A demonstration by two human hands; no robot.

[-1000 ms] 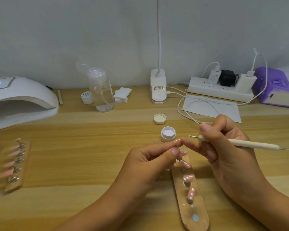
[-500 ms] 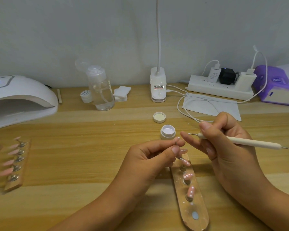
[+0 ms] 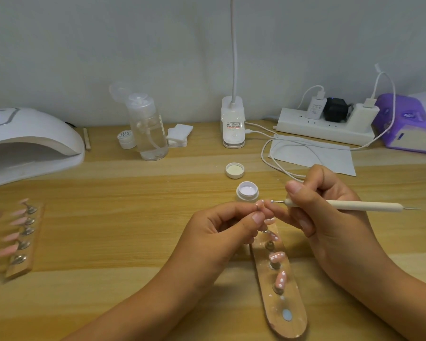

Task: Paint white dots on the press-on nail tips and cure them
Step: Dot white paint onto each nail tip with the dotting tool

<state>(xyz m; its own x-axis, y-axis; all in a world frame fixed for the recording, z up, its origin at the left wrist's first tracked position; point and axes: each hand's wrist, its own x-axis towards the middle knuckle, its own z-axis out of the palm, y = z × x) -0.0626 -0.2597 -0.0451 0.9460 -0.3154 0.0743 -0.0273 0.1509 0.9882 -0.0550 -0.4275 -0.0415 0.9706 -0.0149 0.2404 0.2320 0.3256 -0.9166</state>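
Note:
My left hand [image 3: 221,230] pinches a pink nail tip [image 3: 260,205] between thumb and fingers, above the near wooden holder [image 3: 284,299]. My right hand [image 3: 322,205] grips a cream dotting tool [image 3: 354,206] like a pen. Its metal point carries a white bead and sits right at the held tip, which has a white dot on it. Three more pink tips with white dots stand on the holder [image 3: 280,279]. An open jar of white gel [image 3: 247,191] stands just behind my fingers, its lid [image 3: 235,170] behind it.
A white curing lamp [image 3: 27,141] sits at far left. A second wooden holder with several plain pink tips [image 3: 20,237] lies left. At the back stand a clear pump bottle [image 3: 149,129], a small jar [image 3: 126,139], cotton pads [image 3: 178,135], a lamp base [image 3: 233,125], a power strip [image 3: 327,126], cables and paper [image 3: 312,153].
The tool's point has moved left to the nail tip in my left hand, and a white dot now shows on that tip. Both hands stayed close together.

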